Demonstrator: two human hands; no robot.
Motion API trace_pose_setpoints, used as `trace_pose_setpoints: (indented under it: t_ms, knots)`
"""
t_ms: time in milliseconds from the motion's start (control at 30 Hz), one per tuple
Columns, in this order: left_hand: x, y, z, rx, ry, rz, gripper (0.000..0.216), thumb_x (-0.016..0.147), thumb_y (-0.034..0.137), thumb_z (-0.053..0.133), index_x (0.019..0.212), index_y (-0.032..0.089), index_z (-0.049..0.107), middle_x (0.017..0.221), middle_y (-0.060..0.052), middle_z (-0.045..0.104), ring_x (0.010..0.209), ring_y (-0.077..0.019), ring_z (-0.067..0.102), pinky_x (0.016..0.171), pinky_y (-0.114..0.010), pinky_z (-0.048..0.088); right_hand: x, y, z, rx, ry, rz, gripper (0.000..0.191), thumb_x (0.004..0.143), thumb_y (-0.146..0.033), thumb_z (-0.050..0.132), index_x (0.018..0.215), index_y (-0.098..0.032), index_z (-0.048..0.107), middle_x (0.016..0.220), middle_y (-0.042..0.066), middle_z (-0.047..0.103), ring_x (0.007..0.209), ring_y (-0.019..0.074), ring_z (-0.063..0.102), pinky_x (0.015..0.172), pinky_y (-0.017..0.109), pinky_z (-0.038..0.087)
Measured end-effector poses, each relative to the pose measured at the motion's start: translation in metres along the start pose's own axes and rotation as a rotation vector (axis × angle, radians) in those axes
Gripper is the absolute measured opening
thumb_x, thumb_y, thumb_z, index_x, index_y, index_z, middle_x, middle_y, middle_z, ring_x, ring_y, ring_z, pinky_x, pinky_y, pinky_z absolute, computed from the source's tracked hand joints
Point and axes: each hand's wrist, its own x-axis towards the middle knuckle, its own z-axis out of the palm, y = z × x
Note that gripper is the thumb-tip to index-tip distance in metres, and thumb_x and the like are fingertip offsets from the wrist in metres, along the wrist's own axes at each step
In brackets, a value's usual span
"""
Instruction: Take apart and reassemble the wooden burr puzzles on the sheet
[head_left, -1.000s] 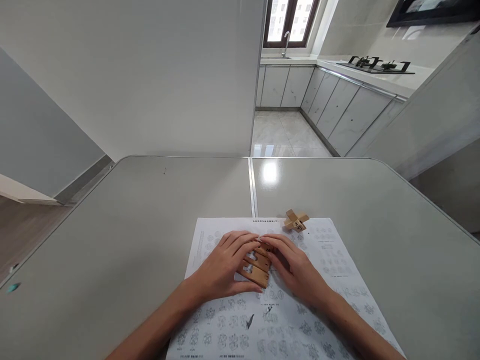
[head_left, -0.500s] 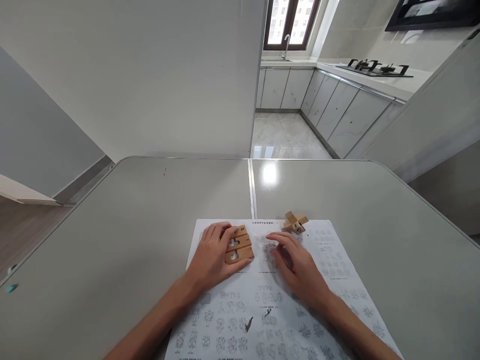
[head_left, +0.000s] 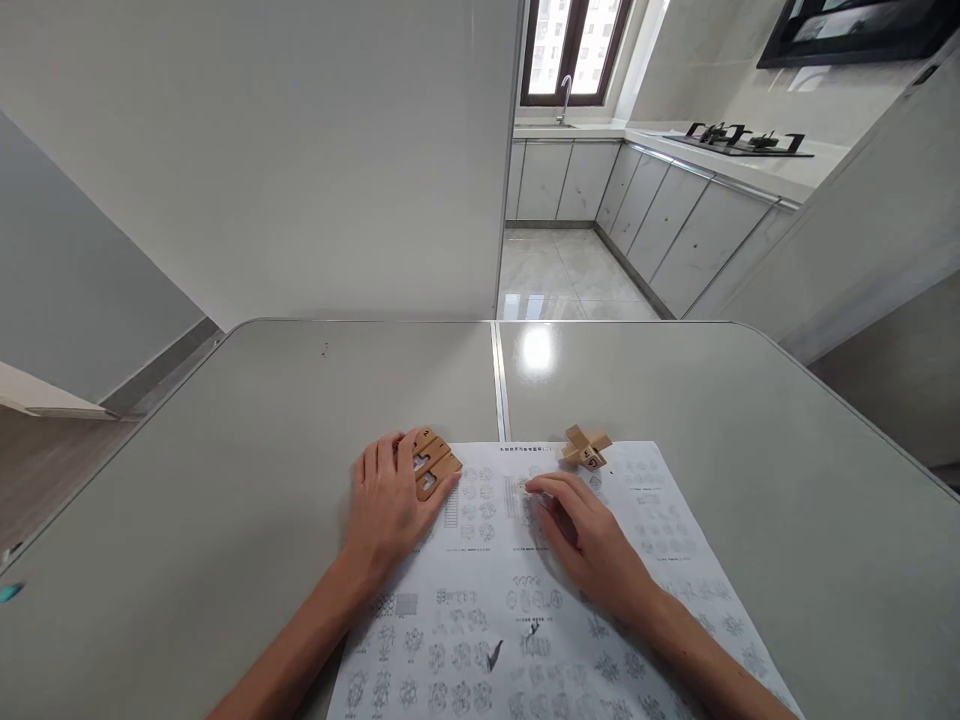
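My left hand (head_left: 390, 500) lies over flat notched wooden puzzle pieces (head_left: 433, 462) at the top left corner of a printed instruction sheet (head_left: 525, 600), fingers curled around them with the thumb on their near side. My right hand (head_left: 581, 530) rests on the middle of the sheet, fingers loosely bent and pointing left, with nothing in it. A small assembled wooden cross puzzle (head_left: 586, 449) stands on the sheet's top edge, just beyond my right hand.
The sheet lies on a grey table (head_left: 225, 480) with a metal seam (head_left: 496, 380) down its middle. A white wall panel (head_left: 300, 150) stands behind the table. Kitchen cabinets, a sink and a stove (head_left: 742, 140) are further back.
My left hand has slid the flat wooden pieces from the sheet's middle up and left to its top left corner. My right hand let go of them and stayed on the sheet.
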Motion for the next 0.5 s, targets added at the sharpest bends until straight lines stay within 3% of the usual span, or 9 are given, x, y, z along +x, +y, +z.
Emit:
trace_pose_setpoints:
  t_ms: [167,267,367,500]
  knots:
    - [0.002,0.009,-0.007,-0.086,0.011,0.111,0.048,0.099,0.043,0.065,0.139,0.019,0.052,0.137,-0.018,0.060,0.124,-0.0364,0.057,0.104,-0.055,0.049,0.000,0.000,-0.001,0.020,-0.002,0.021,0.023,0.110,-0.027,0.046,0.127,-0.029,0.061,0.126,0.011,0.068,0.114,0.0293,0.067,0.092,0.048,0.061]
    - [0.001,0.017,-0.010,-0.179,-0.007,0.229,0.031,0.101,0.030,0.063,0.130,0.020,0.057,0.127,-0.014,0.066,0.117,-0.0308,0.063,0.099,-0.047,0.052,0.001,0.000,-0.001,0.062,0.022,0.066,0.022,0.110,-0.030,0.046,0.126,-0.028,0.061,0.122,0.011,0.070,0.103,0.0274,0.069,0.086,0.045,0.061]
    - [-0.002,0.021,-0.010,-0.228,-0.053,0.320,0.017,0.102,0.025,0.059,0.119,0.020,0.063,0.105,-0.007,0.072,0.089,-0.0216,0.071,0.076,-0.033,0.054,0.002,-0.001,-0.001,0.146,0.097,0.133,0.024,0.109,-0.036,0.049,0.130,-0.026,0.058,0.112,0.010,0.072,0.092,0.0254,0.072,0.079,0.042,0.061]
    - [-0.006,0.025,-0.009,-0.228,-0.076,0.397,0.010,0.103,0.021,0.056,0.100,0.021,0.066,0.073,0.002,0.069,0.055,-0.0131,0.062,0.054,-0.028,0.041,0.004,-0.006,-0.004,0.275,0.163,0.284,0.038,0.108,-0.046,0.051,0.139,-0.026,0.047,0.093,0.003,0.072,0.066,0.0202,0.068,0.064,0.036,0.057]
